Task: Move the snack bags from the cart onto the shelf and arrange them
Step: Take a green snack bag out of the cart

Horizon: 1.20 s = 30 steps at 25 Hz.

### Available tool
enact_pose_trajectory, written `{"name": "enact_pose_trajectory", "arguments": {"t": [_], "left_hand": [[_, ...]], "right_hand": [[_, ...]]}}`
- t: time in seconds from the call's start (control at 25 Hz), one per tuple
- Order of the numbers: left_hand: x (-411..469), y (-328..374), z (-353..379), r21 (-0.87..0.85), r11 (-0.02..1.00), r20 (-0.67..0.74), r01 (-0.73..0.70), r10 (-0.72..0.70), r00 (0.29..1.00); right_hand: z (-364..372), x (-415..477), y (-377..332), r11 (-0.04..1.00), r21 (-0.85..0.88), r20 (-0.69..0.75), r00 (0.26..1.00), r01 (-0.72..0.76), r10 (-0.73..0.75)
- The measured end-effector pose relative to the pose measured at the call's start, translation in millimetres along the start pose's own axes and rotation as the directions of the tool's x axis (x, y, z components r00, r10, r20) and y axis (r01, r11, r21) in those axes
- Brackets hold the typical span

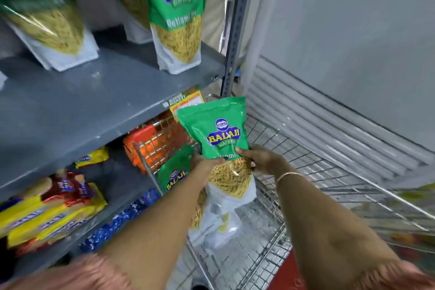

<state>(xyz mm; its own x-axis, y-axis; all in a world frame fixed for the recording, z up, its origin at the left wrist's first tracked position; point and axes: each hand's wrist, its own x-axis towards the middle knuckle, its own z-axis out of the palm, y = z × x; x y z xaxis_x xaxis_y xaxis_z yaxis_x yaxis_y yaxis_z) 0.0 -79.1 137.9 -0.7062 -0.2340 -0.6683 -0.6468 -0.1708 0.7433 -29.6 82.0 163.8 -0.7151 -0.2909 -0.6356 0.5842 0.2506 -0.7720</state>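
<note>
Bags (pixel 177 28) stand on the shelf (pixel 98 101) already; both hands (pixel 235 160) grasp another bag (pixel 216 134) above the cart (pixel 306 172), where one bag (pixel 174 172) seemingly remains.

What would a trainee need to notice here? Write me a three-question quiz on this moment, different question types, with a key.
1. True or false: the raised green bag is held by both the left hand and the right hand.
2. Multiple choice: the second green bag, below it, lies A) on the shelf, B) in the cart, C) on the floor.
3. Fill in: the standing bag on the shelf shows the brand name ____.

Key: 1 true; 2 B; 3 Balaji.
</note>
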Motion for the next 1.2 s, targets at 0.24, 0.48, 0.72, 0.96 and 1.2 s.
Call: {"name": "enact_pose_trajectory", "arguments": {"t": [0.24,0.48,0.72,0.96,1.2], "left_hand": [[-64.4,112.2,-71.8,0.056,0.936,0.056,-0.348,0.345,0.937],[-94.1,200.5,-171.1,0.018,0.884,-0.168,-0.467,0.463,0.870],[-65.0,221.2,-258.7,-0.015,0.864,-0.333,-0.503,0.470,0.817],[-11.4,221.2,-286.9,-0.059,0.840,-0.379,-0.539,0.480,0.791],[-25.4,215.8,-274.4,0.054,0.843,-0.445,-0.535,0.500,0.743]], "right_hand": [[48.6,-42.9,-111.1,0.956,-0.025,-0.042,0.955,0.293,-0.294],[142.7,-44.9,-216.1,0.805,-0.042,0.024,0.806,0.591,-0.591],[227.4,13.3,-256.9,0.714,-0.055,0.072,0.716,0.697,-0.694],[254.0,54.3,-272.5,0.694,-0.063,0.099,0.696,0.718,-0.711],[243.9,65.4,-269.1,0.730,-0.108,0.115,0.738,0.675,-0.665]]}}
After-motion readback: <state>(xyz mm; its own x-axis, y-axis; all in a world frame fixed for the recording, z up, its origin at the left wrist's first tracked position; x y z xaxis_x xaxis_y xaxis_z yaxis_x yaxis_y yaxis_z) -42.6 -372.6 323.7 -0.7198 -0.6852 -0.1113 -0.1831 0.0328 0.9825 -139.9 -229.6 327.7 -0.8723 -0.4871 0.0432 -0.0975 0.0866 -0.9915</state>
